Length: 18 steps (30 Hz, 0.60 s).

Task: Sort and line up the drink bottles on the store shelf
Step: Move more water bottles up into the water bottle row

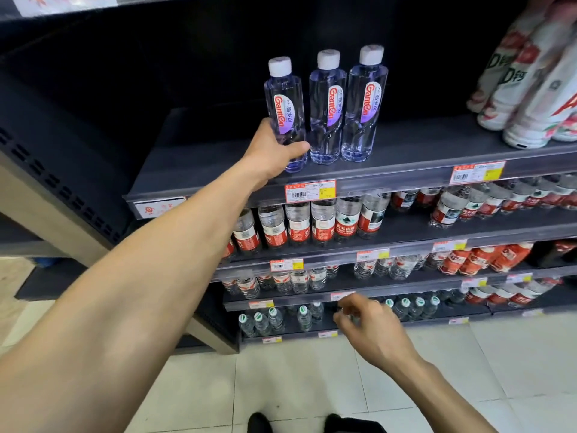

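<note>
Three clear Ganten water bottles with white caps stand in a row near the front of the dark top shelf (406, 157). My left hand (271, 151) grips the lower part of the leftmost bottle (284, 101), thumb across its front. The middle bottle (326, 107) and the right bottle (363, 104) stand upright, close together, untouched. My right hand (368, 329) hangs low in front of the bottom shelves with fingers loosely curled, holding nothing.
White and red bottles (530, 89) crowd the shelf's right end. Lower shelves hold red-labelled water bottles (312, 226) and green-capped bottles (268, 320). Price tags (309, 190) line the shelf edges. Bare shelf space lies left of the Ganten row. Tiled floor is below.
</note>
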Each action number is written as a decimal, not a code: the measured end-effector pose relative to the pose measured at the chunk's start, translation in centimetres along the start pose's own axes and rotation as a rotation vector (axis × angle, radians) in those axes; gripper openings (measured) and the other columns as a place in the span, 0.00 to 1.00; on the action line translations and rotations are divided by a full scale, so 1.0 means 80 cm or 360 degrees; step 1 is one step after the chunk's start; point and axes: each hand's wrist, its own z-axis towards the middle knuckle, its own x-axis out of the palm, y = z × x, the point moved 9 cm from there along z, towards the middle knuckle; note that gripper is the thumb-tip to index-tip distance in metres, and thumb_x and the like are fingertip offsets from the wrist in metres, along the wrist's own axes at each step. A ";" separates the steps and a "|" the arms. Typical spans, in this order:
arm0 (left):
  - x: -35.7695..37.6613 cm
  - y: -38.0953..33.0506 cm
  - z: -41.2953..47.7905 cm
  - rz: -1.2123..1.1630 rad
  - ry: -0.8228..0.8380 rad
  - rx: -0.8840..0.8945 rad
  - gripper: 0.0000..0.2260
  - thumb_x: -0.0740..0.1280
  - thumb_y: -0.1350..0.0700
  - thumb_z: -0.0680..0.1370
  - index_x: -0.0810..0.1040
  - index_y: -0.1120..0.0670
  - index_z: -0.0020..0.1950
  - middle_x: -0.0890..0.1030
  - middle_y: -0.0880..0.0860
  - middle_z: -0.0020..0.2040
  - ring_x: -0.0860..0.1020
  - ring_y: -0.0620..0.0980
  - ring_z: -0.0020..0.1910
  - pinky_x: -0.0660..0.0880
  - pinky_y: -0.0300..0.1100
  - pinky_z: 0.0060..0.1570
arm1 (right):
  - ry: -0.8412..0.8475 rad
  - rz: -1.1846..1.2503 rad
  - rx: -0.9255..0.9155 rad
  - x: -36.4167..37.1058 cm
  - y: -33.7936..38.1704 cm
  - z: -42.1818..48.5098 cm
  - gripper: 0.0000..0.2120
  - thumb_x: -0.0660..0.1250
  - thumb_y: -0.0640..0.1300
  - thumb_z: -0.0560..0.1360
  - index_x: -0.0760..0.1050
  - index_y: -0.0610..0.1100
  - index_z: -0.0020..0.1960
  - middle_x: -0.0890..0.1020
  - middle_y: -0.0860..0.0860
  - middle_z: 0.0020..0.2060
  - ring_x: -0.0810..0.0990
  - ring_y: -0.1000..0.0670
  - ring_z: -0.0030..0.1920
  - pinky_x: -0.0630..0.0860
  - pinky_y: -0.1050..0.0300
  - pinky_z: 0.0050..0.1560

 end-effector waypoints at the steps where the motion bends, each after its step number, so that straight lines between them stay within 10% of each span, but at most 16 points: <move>1: -0.005 0.000 -0.003 -0.0005 -0.0023 -0.0009 0.31 0.78 0.54 0.74 0.67 0.54 0.72 0.79 0.48 0.63 0.78 0.46 0.60 0.74 0.44 0.65 | 0.0018 0.0000 -0.0009 -0.001 0.000 -0.001 0.10 0.67 0.54 0.79 0.79 0.52 0.58 0.86 0.55 0.50 0.82 0.47 0.54 0.78 0.51 0.52; 12: -0.046 0.004 -0.025 -0.0591 -0.0277 -0.0083 0.17 0.75 0.49 0.76 0.72 0.51 0.60 0.82 0.51 0.57 0.84 0.52 0.56 0.82 0.61 0.53 | 0.0088 0.0035 -0.0080 -0.019 0.012 0.016 0.17 0.67 0.55 0.78 0.77 0.52 0.65 0.86 0.53 0.55 0.83 0.45 0.58 0.79 0.49 0.57; 18: -0.034 0.000 -0.052 -0.0798 -0.0178 -0.0140 0.13 0.68 0.44 0.80 0.73 0.47 0.62 0.84 0.50 0.57 0.85 0.54 0.55 0.81 0.59 0.56 | 0.0013 -0.0002 -0.0214 -0.053 0.066 0.064 0.34 0.66 0.51 0.80 0.56 0.49 0.81 0.81 0.44 0.59 0.81 0.39 0.55 0.77 0.47 0.48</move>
